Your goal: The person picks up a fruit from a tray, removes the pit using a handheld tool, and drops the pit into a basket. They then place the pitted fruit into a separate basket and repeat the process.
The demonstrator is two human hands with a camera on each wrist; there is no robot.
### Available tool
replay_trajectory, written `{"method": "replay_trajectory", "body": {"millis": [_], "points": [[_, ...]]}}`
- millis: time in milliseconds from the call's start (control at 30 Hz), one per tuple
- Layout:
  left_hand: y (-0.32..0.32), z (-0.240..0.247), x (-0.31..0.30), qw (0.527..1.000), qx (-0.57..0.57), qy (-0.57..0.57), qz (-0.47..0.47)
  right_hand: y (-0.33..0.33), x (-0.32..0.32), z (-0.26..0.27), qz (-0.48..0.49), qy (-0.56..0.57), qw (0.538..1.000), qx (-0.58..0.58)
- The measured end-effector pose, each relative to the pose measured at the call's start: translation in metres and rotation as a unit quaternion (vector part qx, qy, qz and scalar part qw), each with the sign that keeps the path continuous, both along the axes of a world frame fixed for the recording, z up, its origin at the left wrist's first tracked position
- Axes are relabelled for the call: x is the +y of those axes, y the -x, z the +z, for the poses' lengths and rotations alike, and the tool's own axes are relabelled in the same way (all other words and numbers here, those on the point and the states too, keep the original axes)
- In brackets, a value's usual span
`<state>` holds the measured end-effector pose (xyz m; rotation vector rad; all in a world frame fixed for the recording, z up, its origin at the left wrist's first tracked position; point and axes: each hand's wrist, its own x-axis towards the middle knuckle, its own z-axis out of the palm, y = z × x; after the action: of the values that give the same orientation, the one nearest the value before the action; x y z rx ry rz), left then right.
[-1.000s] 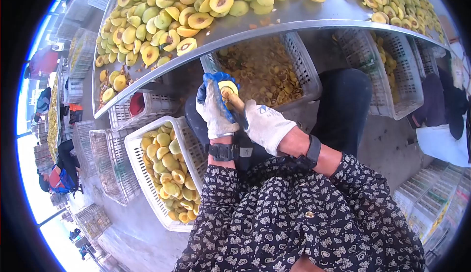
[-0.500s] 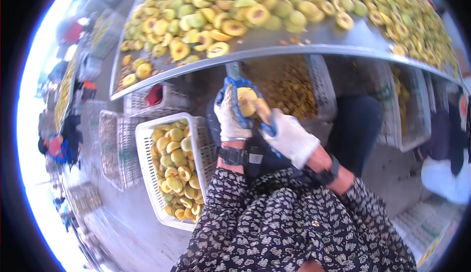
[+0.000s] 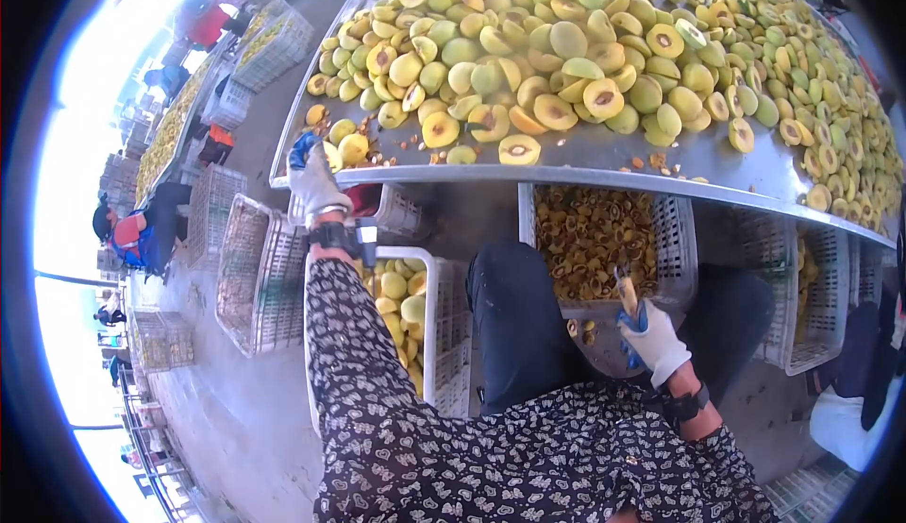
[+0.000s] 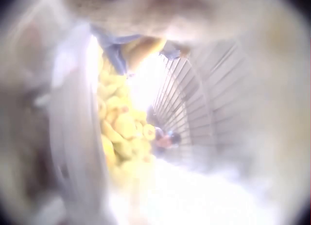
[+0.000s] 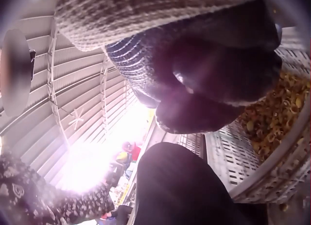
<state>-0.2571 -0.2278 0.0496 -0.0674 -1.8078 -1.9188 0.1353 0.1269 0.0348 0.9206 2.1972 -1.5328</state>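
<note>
On my feed the right hand [image 3: 653, 342] holds a tool [image 3: 627, 293] in curled fingers, probably for readiness; whether the left hand [image 3: 316, 179] pinches anything, I can't tell.

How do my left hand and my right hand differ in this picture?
Your left hand is at the table's near left corner, beside some fruit; your right hand is below the table edge, near the crate of brown scraps. The right hand grips a wooden-handled tool; whether the left hand holds anything is unclear. Both wear white-and-blue gloves.
</note>
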Motion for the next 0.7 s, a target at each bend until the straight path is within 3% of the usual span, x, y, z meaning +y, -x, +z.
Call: {"method": "replay_trajectory", "body": {"millis": [67, 133, 167, 200, 267, 333, 433, 500, 533, 567, 600, 700], "points": [[0.023, 0.007, -0.007, 0.953, -0.055, 0.273, 0.122, -0.002, -0.004, -0.018, 0.037, -0.027, 0.999, 0.004], [0.018, 0.012, 0.001, 0.869, -0.179, 0.421, 0.188, 0.003, -0.009, -0.019, 0.027, -0.018, 0.999, -0.015], [0.025, 0.008, -0.003, 0.815, -0.175, 0.506, 0.223, 0.005, -0.012, -0.016, 0.027, -0.018, 0.999, -0.026], [0.034, 0.002, -0.003, 0.786, -0.109, 0.544, 0.273, 0.007, -0.014, -0.013, 0.029, -0.017, 0.999, -0.039], [0.023, 0.008, 0.022, 0.720, 0.061, 0.629, 0.285, 0.013, -0.014, -0.005, 0.018, -0.008, 0.999, -0.045], [-0.003, 0.025, 0.066, 0.816, 0.022, 0.566, 0.117, 0.019, -0.015, -0.002, 0.012, -0.001, 0.999, -0.047], [-0.028, 0.021, 0.122, 0.825, -0.060, 0.557, -0.079, 0.027, -0.014, -0.013, 0.033, -0.033, 0.997, -0.062], [-0.033, 0.007, 0.141, 0.764, -0.038, 0.640, -0.074, 0.023, -0.015, -0.037, 0.084, -0.131, 0.986, 0.054], [-0.032, 0.004, 0.147, 0.773, -0.035, 0.629, -0.075, 0.027, -0.021, -0.027, 0.065, -0.123, 0.986, 0.095], [-0.032, 0.005, 0.152, 0.749, -0.038, 0.660, -0.046, 0.024, -0.019, -0.047, 0.110, -0.183, 0.967, 0.136], [-0.030, 0.003, 0.155, 0.759, -0.072, 0.646, -0.044, 0.023, -0.015, -0.069, 0.074, -0.074, 0.993, 0.052], [-0.037, 0.003, 0.155, 0.814, -0.103, 0.571, -0.036, 0.021, -0.013, -0.103, 0.094, -0.029, 0.990, 0.097]]}}
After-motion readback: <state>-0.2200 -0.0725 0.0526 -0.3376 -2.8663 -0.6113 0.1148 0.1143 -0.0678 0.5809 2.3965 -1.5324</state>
